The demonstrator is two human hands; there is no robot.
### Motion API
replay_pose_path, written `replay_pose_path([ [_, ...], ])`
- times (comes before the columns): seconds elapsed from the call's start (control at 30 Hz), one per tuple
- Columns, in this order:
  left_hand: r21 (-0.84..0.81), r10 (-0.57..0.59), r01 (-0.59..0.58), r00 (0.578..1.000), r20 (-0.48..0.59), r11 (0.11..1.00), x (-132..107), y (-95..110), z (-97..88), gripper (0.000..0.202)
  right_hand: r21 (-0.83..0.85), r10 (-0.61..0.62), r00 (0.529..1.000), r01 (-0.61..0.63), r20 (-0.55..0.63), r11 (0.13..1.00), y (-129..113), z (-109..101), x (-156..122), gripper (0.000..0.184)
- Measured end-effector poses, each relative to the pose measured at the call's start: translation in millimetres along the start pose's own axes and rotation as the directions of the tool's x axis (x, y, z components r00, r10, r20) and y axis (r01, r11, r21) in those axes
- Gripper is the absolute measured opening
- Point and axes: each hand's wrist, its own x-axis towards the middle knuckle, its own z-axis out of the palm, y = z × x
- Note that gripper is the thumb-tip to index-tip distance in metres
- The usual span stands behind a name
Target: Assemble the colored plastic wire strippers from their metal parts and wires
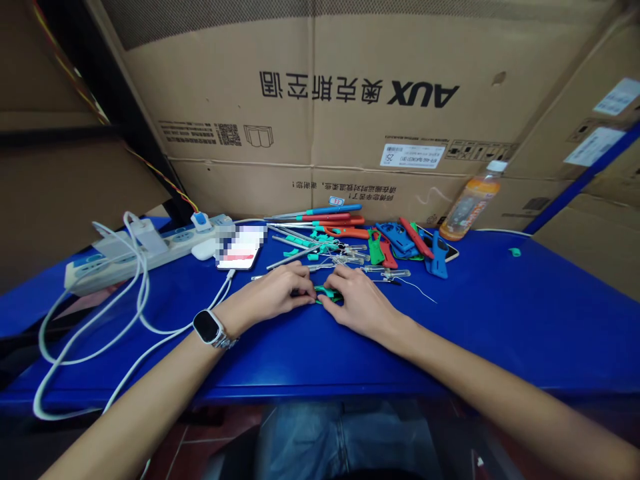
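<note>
My left hand (pixel 273 293) and my right hand (pixel 357 300) rest close together on the blue table (pixel 500 313), fingers curled and pinched around a small green plastic piece (pixel 327 293) between them. A smartwatch (pixel 210 328) sits on my left wrist. Just beyond my fingers lies a heap of small tools (pixel 345 243): thin metal rods, red, blue and green handled pieces, and clear capped parts. A thin white thread (pixel 420 291) trails to the right of my right hand.
A white power strip (pixel 145 250) with plugs and looping white cables (pixel 90 327) lies at the left. A phone (pixel 240 248) rests beside it. An orange drink bottle (pixel 470 203) leans at the back right. Large cardboard boxes (pixel 320 100) wall off the rear.
</note>
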Motion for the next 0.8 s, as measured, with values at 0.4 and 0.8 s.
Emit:
replay_pose_path([
  [0.4,-0.025,-0.075,0.072,0.985,-0.156,0.997,30,2,-27.4,0.019,0.04,0.207,0.973,-0.204,-0.098,0.978,59,-36,21,0.013],
  [0.8,0.019,-0.065,0.067,0.996,-0.067,0.998,129,-4,-6.6,0.021,-0.399,0.582,0.809,-0.559,-0.074,0.726,83,-44,32,0.043],
])
